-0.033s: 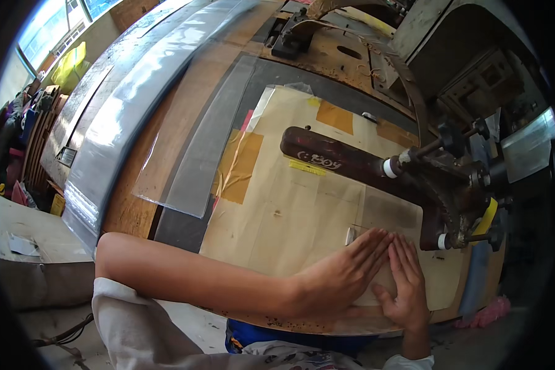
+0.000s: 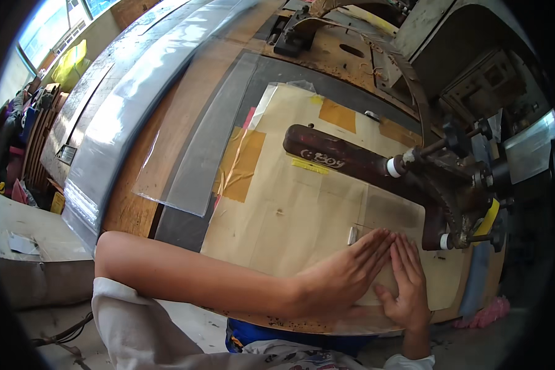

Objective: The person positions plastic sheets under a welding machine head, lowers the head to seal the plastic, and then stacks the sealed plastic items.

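My left hand [image 2: 342, 271] reaches in from the left, its fingers stretched out together and pointing right. My right hand [image 2: 406, 287] comes up from the lower edge with straight fingers and the thumb held apart. The fingertips of both hands meet over the pale board [image 2: 277, 246], and they seem to press flat near its front edge. Whether a thin clear sheet lies under them I cannot tell. Close beyond the left fingers lies a small whitish piece [image 2: 352, 235]. A greyish rectangle [image 2: 391, 211] shows on the board past the fingertips.
A dark red metal frame arm [image 2: 351, 154] with black knobs [image 2: 455, 137] stretches over the board from the right. Brown tape [image 2: 243, 163] covers the board's left edge. Clear plastic sheets [image 2: 126, 123] lie at left. A black clamp-like fixture [image 2: 293, 37] stands at the back.
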`<state>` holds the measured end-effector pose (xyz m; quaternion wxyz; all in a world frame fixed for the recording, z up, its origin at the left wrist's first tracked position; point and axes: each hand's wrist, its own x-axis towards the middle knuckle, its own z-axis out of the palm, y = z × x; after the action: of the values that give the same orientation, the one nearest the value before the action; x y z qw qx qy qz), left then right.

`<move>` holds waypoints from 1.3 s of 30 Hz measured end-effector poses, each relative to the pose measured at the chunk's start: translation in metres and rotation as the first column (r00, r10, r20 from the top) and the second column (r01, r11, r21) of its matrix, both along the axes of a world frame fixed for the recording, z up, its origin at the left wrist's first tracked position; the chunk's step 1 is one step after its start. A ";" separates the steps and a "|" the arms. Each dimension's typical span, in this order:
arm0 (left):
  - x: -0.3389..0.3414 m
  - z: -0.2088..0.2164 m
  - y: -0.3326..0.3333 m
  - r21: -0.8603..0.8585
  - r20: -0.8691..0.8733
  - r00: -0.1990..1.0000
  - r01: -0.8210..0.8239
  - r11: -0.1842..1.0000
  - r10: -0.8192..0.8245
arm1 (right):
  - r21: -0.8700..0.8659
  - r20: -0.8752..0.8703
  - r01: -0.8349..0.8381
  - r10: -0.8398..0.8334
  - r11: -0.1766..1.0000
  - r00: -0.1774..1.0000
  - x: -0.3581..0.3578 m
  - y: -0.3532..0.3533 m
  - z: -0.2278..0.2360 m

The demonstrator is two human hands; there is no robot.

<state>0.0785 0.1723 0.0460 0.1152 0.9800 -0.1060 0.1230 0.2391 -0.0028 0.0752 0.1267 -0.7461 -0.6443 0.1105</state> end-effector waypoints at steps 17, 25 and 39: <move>0.014 0.066 0.042 -0.104 0.441 0.893 -0.046 0.994 0.087 | 0.061 0.031 0.000 -0.002 0.998 1.000 0.003 -0.001 -0.006; 0.078 0.040 0.272 -0.256 0.221 0.966 -0.075 0.964 0.134 | 0.164 0.039 0.014 -0.020 0.986 0.999 -0.007 0.007 -0.003; 0.087 0.006 0.238 -0.004 0.134 0.988 0.072 0.997 -0.071 | 0.135 -0.003 0.029 -0.029 0.990 1.000 -0.006 -0.002 -0.008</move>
<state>0.1652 0.4104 0.0522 0.1165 0.9646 -0.1481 0.1845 0.2333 -0.0047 0.0669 0.1787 -0.7451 -0.6392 0.0650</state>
